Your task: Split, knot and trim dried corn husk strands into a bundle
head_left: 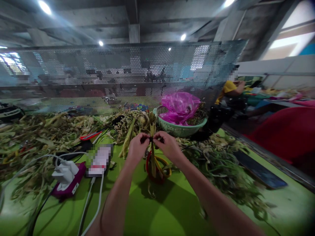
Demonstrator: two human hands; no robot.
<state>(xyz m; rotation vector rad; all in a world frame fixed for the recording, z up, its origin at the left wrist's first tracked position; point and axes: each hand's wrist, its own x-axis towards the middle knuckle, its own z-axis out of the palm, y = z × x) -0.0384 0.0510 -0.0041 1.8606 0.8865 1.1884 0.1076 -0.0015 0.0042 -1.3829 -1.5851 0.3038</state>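
My left hand [138, 146] and my right hand [166, 145] meet in front of me above the green table [157, 209]. Both pinch the same long green-yellow leaf strip [153, 157], which stands upright between the fingertips and hangs down toward the table. Something small and dark sits at the pinch point; I cannot make it out. Under the hands lie scissors with red and yellow handles [157, 170], partly hidden by the strip.
Heaps of dried leaves [49, 127] cover the table's back and right. A teal basket [180, 129] holds a pink plastic bag [180, 106]. At left are a white charger with cables [65, 173] and a phone. A perforated metal screen [123, 72] stands behind; a person in yellow [230, 88] sits at right.
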